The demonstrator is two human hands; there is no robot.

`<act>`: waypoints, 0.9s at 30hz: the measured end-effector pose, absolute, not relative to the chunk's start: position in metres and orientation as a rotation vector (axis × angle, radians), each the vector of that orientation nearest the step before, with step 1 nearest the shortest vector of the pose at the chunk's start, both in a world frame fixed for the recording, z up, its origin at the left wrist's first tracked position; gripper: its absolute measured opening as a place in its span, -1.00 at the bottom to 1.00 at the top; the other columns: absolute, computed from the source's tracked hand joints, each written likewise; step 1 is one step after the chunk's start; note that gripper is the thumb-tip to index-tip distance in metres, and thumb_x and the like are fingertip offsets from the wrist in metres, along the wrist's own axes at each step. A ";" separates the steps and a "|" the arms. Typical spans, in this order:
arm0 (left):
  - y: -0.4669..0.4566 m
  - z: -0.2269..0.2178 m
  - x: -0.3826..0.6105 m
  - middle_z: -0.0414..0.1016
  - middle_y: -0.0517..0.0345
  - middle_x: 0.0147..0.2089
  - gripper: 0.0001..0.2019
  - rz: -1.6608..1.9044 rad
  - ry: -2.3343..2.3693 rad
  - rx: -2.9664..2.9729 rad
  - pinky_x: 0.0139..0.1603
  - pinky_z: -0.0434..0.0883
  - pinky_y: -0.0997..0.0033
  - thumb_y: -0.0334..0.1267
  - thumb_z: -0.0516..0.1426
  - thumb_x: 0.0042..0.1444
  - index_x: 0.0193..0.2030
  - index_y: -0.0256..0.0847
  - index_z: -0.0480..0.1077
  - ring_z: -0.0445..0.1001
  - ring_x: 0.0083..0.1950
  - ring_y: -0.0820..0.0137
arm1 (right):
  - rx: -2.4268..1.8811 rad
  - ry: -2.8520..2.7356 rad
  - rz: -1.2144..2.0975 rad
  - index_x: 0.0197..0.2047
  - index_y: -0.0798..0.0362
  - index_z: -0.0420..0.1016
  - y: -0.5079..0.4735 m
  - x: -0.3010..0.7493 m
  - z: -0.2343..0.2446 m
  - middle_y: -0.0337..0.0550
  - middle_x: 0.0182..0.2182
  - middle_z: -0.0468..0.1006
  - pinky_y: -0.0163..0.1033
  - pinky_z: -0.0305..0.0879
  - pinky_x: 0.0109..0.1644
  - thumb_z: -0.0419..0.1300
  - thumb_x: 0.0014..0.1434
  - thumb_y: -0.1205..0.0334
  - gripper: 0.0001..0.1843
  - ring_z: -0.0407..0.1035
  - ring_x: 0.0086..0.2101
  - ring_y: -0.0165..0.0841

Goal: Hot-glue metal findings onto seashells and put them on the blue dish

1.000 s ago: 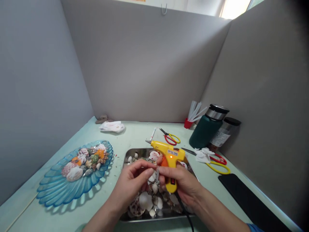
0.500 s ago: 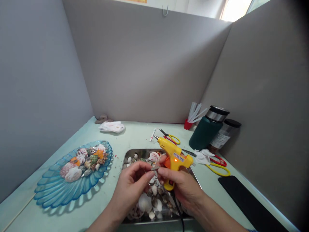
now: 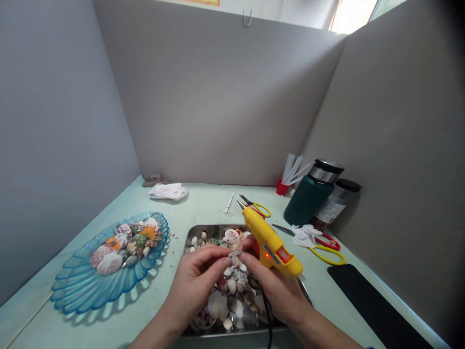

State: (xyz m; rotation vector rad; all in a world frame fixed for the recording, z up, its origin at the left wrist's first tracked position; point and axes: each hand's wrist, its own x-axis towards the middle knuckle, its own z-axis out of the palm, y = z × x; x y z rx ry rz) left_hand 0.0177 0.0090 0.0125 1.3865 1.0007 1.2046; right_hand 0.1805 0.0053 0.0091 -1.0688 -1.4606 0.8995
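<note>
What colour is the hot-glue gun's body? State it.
The hot-glue gun's body is yellow, clearest in the head view.

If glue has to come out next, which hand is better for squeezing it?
Probably the right hand: it holds the yellow glue gun, though the nozzle points away from the small greyish piece. The left hand has that piece at its fingertips and no gun.

Tray of shells before you
On the table, a plate lies left, a bottle right.
</note>
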 end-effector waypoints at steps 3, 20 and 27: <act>0.009 0.013 0.018 0.47 0.17 -0.44 -0.88 1.196 1.020 1.379 -0.56 0.34 0.56 -0.24 0.22 -0.01 -0.35 -0.20 0.55 0.36 -0.59 0.53 | -1.063 -1.477 0.884 -0.20 0.01 0.41 0.005 0.181 0.007 -0.20 -0.25 0.48 -0.18 0.28 -0.01 0.20 0.13 0.15 -0.82 0.36 -0.17 -0.29; 0.015 0.014 0.013 0.46 0.26 -0.57 -0.84 1.309 1.089 1.137 -0.54 0.26 0.61 -0.21 0.27 -0.07 -0.37 -0.26 0.50 0.32 -0.62 0.59 | -1.013 -1.875 0.469 -0.30 0.04 0.40 0.014 0.211 0.013 -0.23 -0.46 0.44 -0.32 0.22 -0.40 0.17 0.15 0.23 -0.93 0.31 -0.49 -0.41; 0.020 0.015 0.009 0.44 0.28 -0.60 -0.82 1.392 1.071 1.034 -0.53 0.25 0.62 -0.21 0.29 -0.11 -0.40 -0.28 0.46 0.31 -0.64 0.60 | -0.768 -2.193 0.284 -0.24 0.09 0.38 0.019 0.219 0.013 -0.17 -0.49 0.46 -0.30 0.15 -0.44 0.12 0.16 0.17 -0.84 0.32 -0.51 -0.36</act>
